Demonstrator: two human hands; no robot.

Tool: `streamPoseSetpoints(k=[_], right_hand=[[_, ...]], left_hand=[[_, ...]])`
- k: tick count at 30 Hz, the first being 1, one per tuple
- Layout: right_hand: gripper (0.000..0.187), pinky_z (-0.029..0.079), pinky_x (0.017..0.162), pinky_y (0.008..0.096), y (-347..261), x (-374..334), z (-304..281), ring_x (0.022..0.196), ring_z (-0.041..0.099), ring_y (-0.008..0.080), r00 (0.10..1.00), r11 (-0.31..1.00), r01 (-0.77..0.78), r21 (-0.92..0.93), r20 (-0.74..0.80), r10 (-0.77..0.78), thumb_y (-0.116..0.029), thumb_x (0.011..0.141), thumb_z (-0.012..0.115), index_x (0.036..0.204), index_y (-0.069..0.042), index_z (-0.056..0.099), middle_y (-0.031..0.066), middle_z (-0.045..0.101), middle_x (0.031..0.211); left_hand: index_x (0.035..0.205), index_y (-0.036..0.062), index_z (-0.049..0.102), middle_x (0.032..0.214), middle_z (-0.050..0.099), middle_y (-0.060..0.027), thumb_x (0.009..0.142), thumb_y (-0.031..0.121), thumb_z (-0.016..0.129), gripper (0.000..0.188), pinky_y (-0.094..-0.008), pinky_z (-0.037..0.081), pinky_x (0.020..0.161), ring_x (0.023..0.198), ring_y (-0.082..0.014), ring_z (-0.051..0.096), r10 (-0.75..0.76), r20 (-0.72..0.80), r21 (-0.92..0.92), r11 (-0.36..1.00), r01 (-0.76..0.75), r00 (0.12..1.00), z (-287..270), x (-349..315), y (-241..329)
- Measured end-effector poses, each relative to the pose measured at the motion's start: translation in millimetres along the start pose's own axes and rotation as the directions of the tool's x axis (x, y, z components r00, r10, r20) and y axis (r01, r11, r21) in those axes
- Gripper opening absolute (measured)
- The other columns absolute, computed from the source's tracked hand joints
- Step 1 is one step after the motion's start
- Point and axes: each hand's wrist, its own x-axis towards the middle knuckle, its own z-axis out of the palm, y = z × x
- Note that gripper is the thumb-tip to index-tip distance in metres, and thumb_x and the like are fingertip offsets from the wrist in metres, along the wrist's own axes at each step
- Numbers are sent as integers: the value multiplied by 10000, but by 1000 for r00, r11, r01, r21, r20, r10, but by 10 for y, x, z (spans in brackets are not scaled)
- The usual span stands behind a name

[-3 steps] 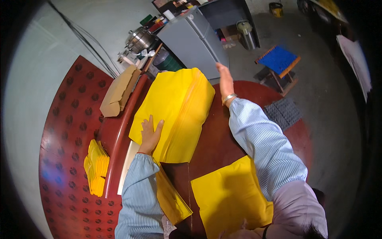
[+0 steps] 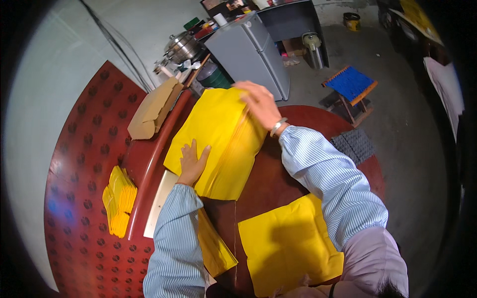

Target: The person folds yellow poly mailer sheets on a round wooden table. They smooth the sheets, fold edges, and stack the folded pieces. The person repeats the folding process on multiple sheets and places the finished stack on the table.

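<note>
A thick stack of yellow sheets lies slanted on the dark red round table, its layered edge on the right. My left hand rests flat on the stack's lower left part, fingers spread. At the far right corner of the stack, my right hand lies over the edge, its fingers stretched and slightly blurred. Closer to me is a separate yellow sheet or thin pile with a shadow across it. Beside my left forearm sits a narrow folded yellow bundle, partly hidden by the sleeve.
Left of the table, a red patterned surface carries folded yellow bundles. An open cardboard box leans by the raised red edge. Beyond stand a grey fridge, a steel pot and a blue-topped stool. A grey mat touches the table's right rim.
My right hand has swung left from beside the stack onto its far right corner. My left hand stays on the stack. The whole view has shifted slightly.
</note>
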Motion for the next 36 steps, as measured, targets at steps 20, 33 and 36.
streamPoseSetpoints(k=[20,33,36], right_hand=[[353,577,979,419,-1606,-1517,-1994,1183,699,247,708,924,-365,-112,612,354,-334,1086,639,1344,-106,716,135,705,1369],[318,587,830,496,-2335,-5925,-1910,910,729,428,160,978,-205,26,987,7,-344,952,686,1094,-69,759,217,755,1028],[306,589,826,494,-2313,-6199,-1912,910,731,424,87,988,-36,-152,984,155,-334,957,684,1095,-71,757,212,756,1026]], left_hand=[[1606,9,450,1685,374,-294,1020,429,711,767,-474,223,1307,1615,-424,269,101,-450,-512,785,-348,888,-694,-1376,126],[1160,36,749,1041,718,-45,1118,402,570,409,-344,510,812,918,-182,642,-588,594,-349,427,834,550,1387,-7702,-1918],[1169,29,744,1057,721,-58,1120,392,569,406,-351,515,823,933,-194,647,-642,660,-190,360,914,390,1837,-8040,-1871]])
